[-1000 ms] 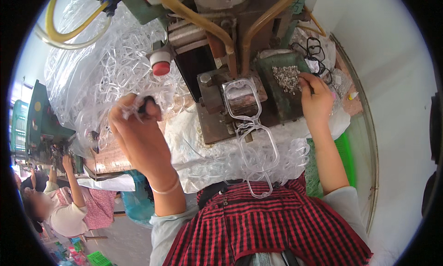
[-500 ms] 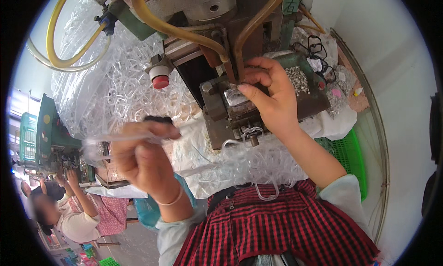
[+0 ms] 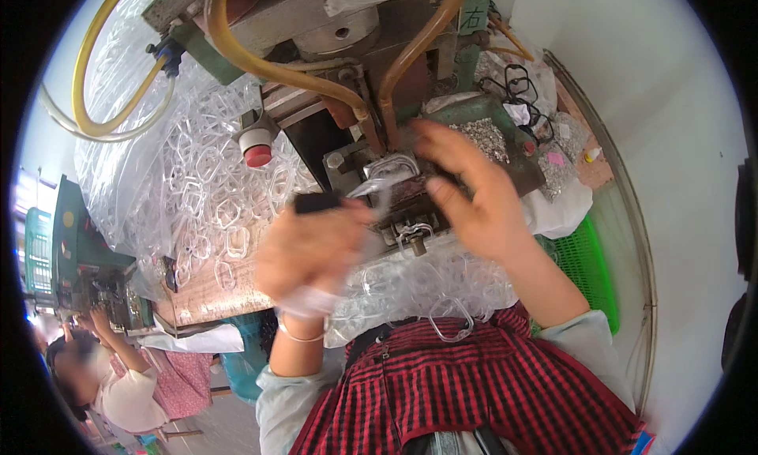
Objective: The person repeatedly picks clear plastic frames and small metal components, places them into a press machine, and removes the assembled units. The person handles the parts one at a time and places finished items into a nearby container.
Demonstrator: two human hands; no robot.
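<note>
My left hand (image 3: 312, 253) is blurred and closed around a dark-handled tool (image 3: 317, 203), whose tip points toward the machine's jig. A clear plastic eyeglass frame (image 3: 391, 171) lies on that metal jig (image 3: 410, 210). My right hand (image 3: 474, 198) hovers just right of the jig with its fingers spread and nothing visible in them. More clear frames (image 3: 446, 325) hang at my lap, over my red checked shirt.
A big bag of clear frames (image 3: 197, 186) fills the left of the bench. On the machine are a red push button (image 3: 257, 151) and yellow hoses (image 3: 237, 52). A tray of small metal parts (image 3: 483, 137), black frames (image 3: 521, 92) and a green basket (image 3: 584, 273) are at right. Another person (image 3: 110, 384) works at lower left.
My right hand went from the parts tray to the jig, then lifted back with fingers spread. My left hand swung the tool in from the left toward the jig.
</note>
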